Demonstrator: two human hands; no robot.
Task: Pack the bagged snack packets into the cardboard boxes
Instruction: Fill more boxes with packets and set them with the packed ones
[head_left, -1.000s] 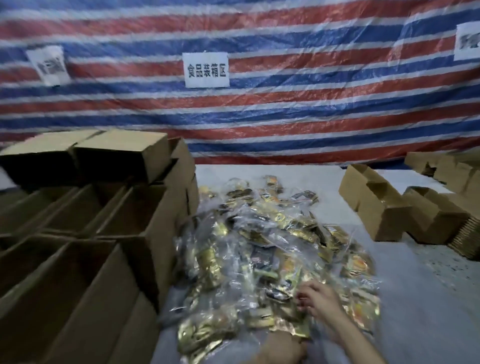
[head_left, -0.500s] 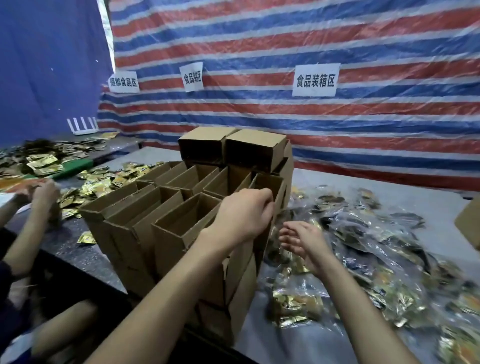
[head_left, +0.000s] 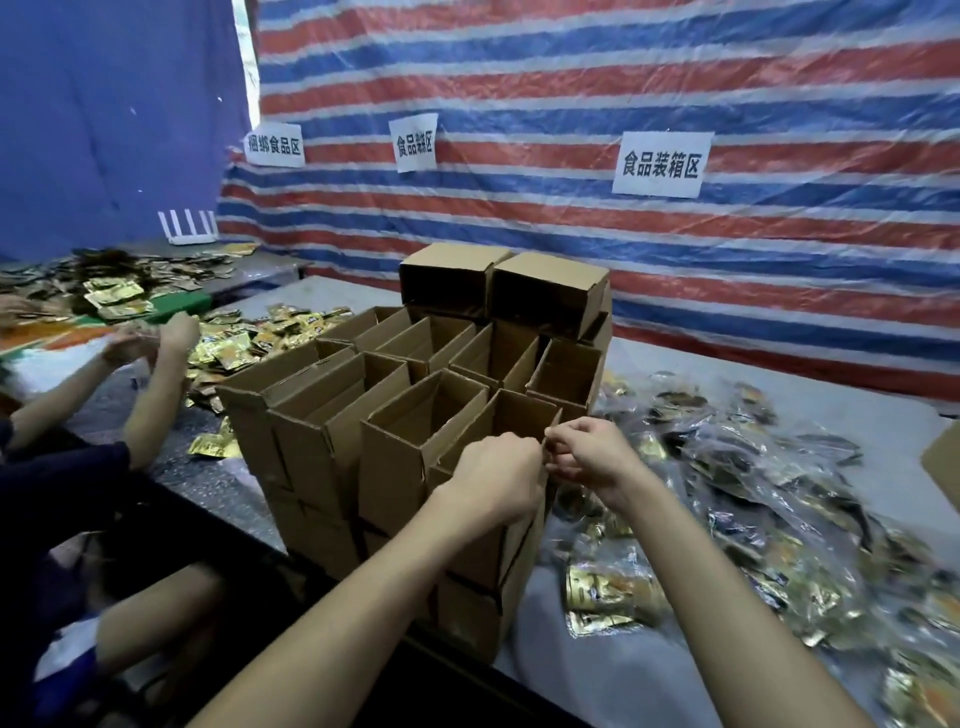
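Observation:
A block of open brown cardboard boxes (head_left: 395, 467) stands stacked in the middle of the table. My left hand (head_left: 493, 478) is curled over the near rim of the nearest right-hand box (head_left: 524, 415). My right hand (head_left: 592, 457) pinches the same box's edge at its near right corner, close beside the left hand. The inside of that box is in shadow, and my hands hide its near part. A wide heap of clear bags of gold and dark snack packets (head_left: 727, 499) lies on the table to the right of the boxes.
Two closed boxes (head_left: 498, 280) lie on top at the back of the block. Another person's hands (head_left: 156, 338) work over loose gold packets (head_left: 244, 348) at the left. One more box (head_left: 943, 462) shows at the right edge. A striped tarp wall (head_left: 571, 78) with paper signs stands behind.
The view swung left from the bag heap to the boxes. My left hand rose onto the near box's rim, and my right hand left the bags and came to that box's corner.

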